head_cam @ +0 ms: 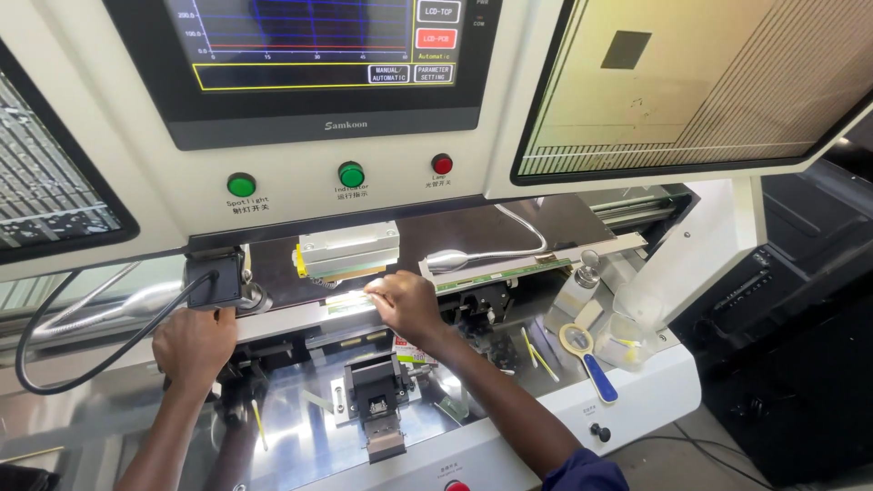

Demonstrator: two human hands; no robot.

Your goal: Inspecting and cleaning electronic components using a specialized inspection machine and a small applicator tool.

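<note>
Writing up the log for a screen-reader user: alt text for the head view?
A person's right hand presses on a lit strip under a metal press head of a bench machine, while the left hand rests at the bed's left edge. Above are monitor screens and two green buttons and a red one.

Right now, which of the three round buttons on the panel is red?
The rightmost button, above and just right of the right hand. The left button and the middle button are both green.
</note>
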